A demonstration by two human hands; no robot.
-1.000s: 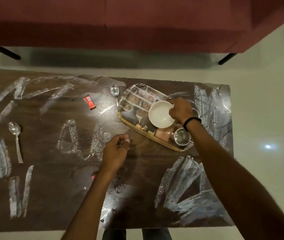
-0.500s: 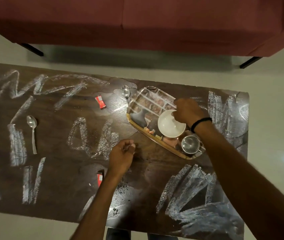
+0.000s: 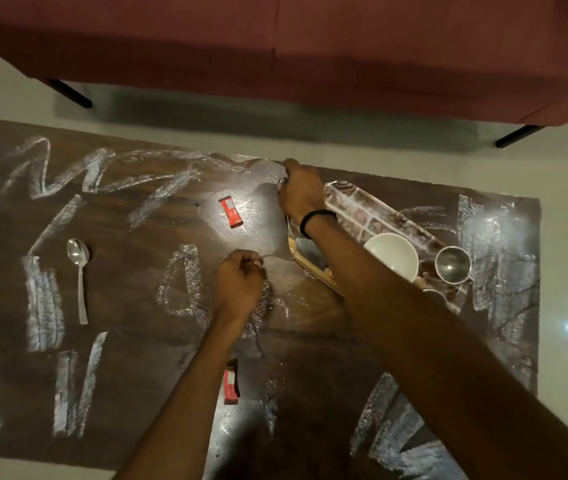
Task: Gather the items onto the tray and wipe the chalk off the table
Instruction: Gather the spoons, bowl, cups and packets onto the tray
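On the dark wooden table (image 3: 130, 348), broad white chalk smears (image 3: 44, 303) cover most of the surface. Right hand (image 3: 300, 192) sits at the tray's far-left corner, fingers curled over a small shiny object (a spoon bowl, possibly; mostly hidden). Left hand (image 3: 239, 285) rests mid-table in a loose fist, fingers pressed together; contents cannot be told. Glossy tray (image 3: 358, 211) lies right of centre, carrying a white bowl (image 3: 392, 256) and a steel cup (image 3: 452, 265) just beside it. One spoon (image 3: 79, 271) lies well apart at left. One red sachet (image 3: 230, 212) lies near the right hand; another red sachet (image 3: 230, 386) touches the left forearm's edge.
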